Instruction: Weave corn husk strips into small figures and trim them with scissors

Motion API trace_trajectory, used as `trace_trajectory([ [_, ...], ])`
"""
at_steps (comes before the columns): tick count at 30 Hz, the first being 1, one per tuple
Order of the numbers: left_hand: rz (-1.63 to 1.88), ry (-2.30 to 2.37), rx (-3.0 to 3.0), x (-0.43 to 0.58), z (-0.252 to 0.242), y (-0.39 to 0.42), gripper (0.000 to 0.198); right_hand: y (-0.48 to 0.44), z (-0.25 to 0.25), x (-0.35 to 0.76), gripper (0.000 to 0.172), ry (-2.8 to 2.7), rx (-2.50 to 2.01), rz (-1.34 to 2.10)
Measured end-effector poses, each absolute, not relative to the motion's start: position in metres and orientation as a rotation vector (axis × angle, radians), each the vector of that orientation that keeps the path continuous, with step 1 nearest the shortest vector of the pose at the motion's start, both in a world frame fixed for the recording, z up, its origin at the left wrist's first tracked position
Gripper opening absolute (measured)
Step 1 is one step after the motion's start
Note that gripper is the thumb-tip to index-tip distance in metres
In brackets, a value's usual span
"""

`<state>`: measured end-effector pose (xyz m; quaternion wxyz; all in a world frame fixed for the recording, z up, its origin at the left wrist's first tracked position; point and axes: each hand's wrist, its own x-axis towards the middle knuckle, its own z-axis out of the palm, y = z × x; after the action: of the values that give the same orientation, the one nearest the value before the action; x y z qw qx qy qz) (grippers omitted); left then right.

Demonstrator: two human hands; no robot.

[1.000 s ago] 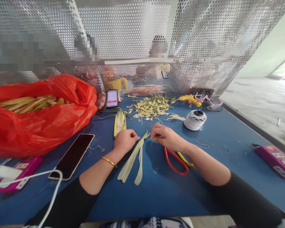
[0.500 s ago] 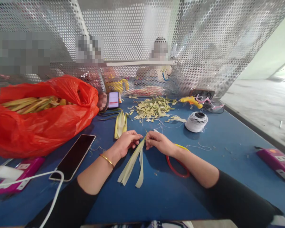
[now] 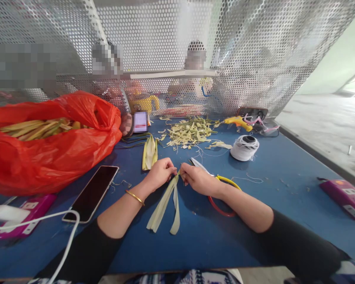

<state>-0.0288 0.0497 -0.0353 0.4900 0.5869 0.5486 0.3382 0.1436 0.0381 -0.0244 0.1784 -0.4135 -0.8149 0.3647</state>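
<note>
Pale dried strips that look like corn husk (image 3: 162,207) hang in a narrow bunch toward me, spread at the lower ends and gathered at the top. At that gathered tip the fingers of my left hand (image 3: 162,172) are pinched together. From the other side my right hand (image 3: 197,179), also closed, pinches the same tip; any thread there is too fine to see. Under my right hand and wrist lie scissors (image 3: 229,181) with one yellow and one red handle, blades pointing away. A folded husk piece (image 3: 150,154) rests just beyond my left hand.
A red plastic bag (image 3: 56,157) of husks fills the left, near a dark phone (image 3: 91,193) and a purple power strip (image 3: 41,209). Husk scraps (image 3: 191,132), a white thread spool (image 3: 244,148) and a yellow glue gun (image 3: 238,123) lie farther back, before a perforated metal screen (image 3: 154,35).
My left fingers have come in to the strips' gathered tip, closing the small gap. My right hand has shifted slightly, and more of the scissors shows.
</note>
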Motion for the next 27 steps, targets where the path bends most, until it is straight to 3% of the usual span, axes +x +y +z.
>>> trace_trajectory([
  [8, 0.789, 1.393, 1.545, -0.029, -0.033, 0.048, 0.016, 0.038, -0.027, 0.143, 0.021, -2.259, -1.152, 1.038],
  [13, 0.866, 1.373, 1.189, -0.029, -0.024, 0.047, 0.017, 0.042, -0.038, 0.135, 0.013, -1.823, -1.087, 1.339],
  [18, 0.913, 1.401, 1.283, -0.028, -0.020, 0.044, 0.019, 0.045, -0.040, 0.131, 0.017, -1.557, -1.047, 1.549],
  [22, 0.976, 1.286, 1.482, -0.025, -0.018, 0.041, 0.020, 0.047, -0.040, 0.133, 0.002, -1.556, -1.004, 1.628],
  [27, 1.199, 1.162, 1.380, -0.022, -0.018, 0.041, 0.021, 0.046, -0.034, 0.135, 0.013, -1.499, -0.904, 1.584],
])
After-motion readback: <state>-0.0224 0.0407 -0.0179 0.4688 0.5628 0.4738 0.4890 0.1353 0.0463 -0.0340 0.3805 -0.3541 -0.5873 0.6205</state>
